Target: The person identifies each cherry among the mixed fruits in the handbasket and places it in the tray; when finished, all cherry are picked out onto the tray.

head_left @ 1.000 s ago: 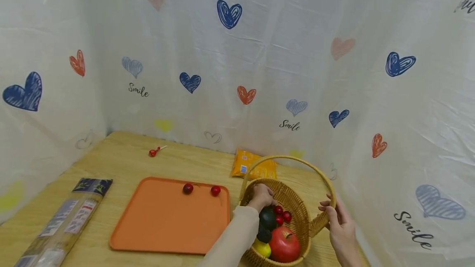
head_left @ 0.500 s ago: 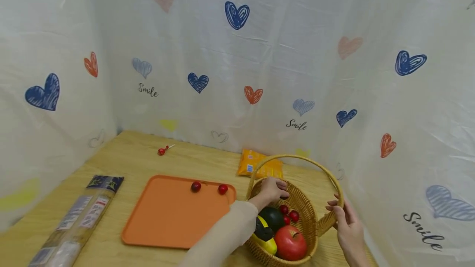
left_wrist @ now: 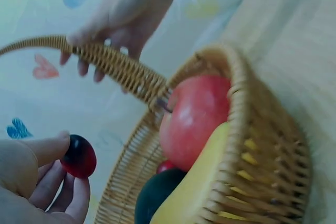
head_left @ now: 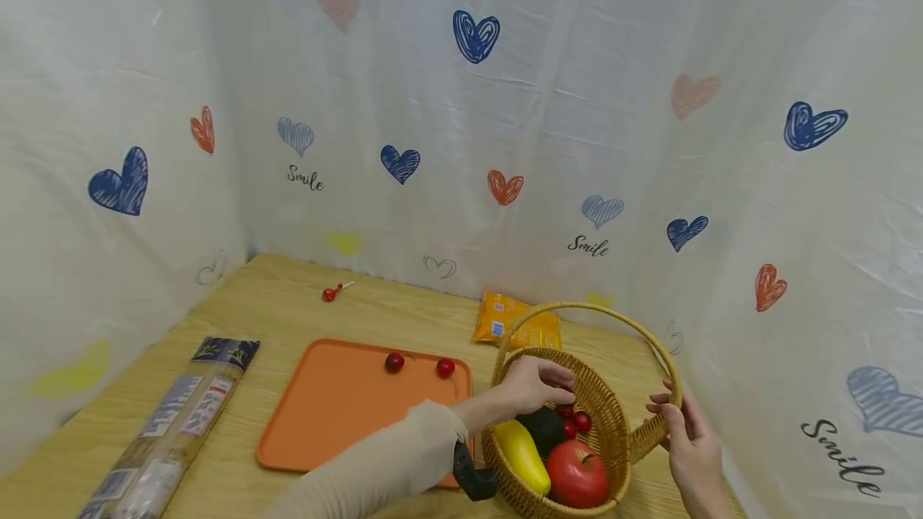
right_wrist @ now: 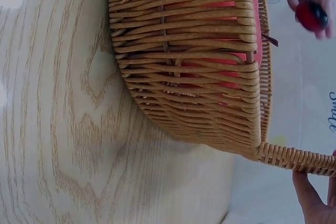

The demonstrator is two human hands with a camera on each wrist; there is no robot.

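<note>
My left hand (head_left: 537, 384) is over the wicker basket (head_left: 618, 455), pinching a dark red cherry (left_wrist: 79, 157) between thumb and fingers. My right hand (head_left: 695, 447) holds the basket's arched handle (head_left: 674, 379) at its right side. In the basket sit a red apple (head_left: 578, 474), an elongated yellow fruit (head_left: 522, 455), a dark green rounded fruit (head_left: 542, 429) and several cherries (head_left: 582, 421), partly hidden by my left hand. To the left, two more cherries (head_left: 394, 362) lie near the back edge of the orange tray (head_left: 346, 415).
A long clear packet (head_left: 176, 427) lies left of the tray. Behind the basket is an orange packet (head_left: 497, 319). A red lollipop (head_left: 332, 293) lies at the back left. Heart-printed curtains (head_left: 433, 102) enclose the wooden table (head_left: 288, 295).
My left hand has risen out of the basket with the cherry, uncovering the yellow fruit. My right hand keeps its hold on the handle. The head view has shifted slightly left.
</note>
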